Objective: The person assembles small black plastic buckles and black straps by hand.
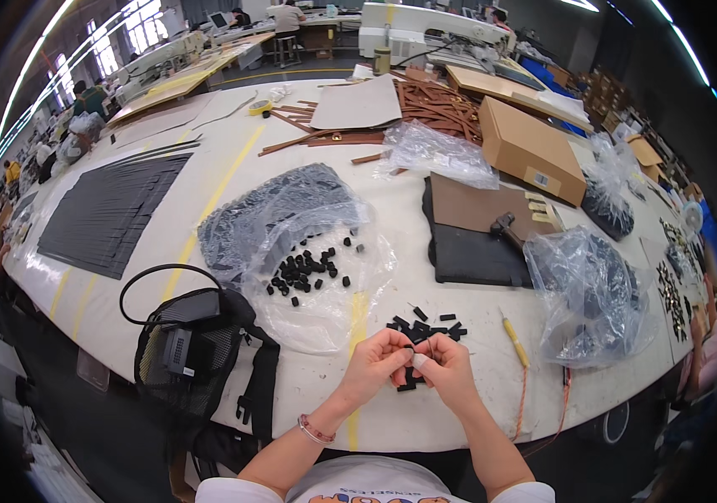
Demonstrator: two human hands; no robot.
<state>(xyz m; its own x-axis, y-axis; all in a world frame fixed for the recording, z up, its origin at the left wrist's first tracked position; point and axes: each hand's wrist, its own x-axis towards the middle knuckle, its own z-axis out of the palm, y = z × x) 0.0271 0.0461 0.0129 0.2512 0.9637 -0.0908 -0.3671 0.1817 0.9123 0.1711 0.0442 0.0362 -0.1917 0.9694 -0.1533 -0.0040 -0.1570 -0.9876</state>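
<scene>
My left hand (375,366) and my right hand (449,371) meet over the near middle of the table, thumbs and fingertips pinched together. Between them is a small black piece (410,351), mostly covered by the fingers. Just beyond the fingertips lies a loose pile of short black pieces (434,328), and a few more show beneath my hands. To the right rests a thin pen-like tool (513,339) with a yellow handle, a metal tip and an orange cord. Further left, small black cylinders (304,270) are spread on an opened clear plastic bag (316,323).
A black mesh bag (178,348) with a strap sits at the left edge. Another clear bag (591,293) of dark items stands at right. Beyond are a hammer (505,226) on a dark pad, a cardboard box (530,151), brown strips (438,109) and black strips (115,214).
</scene>
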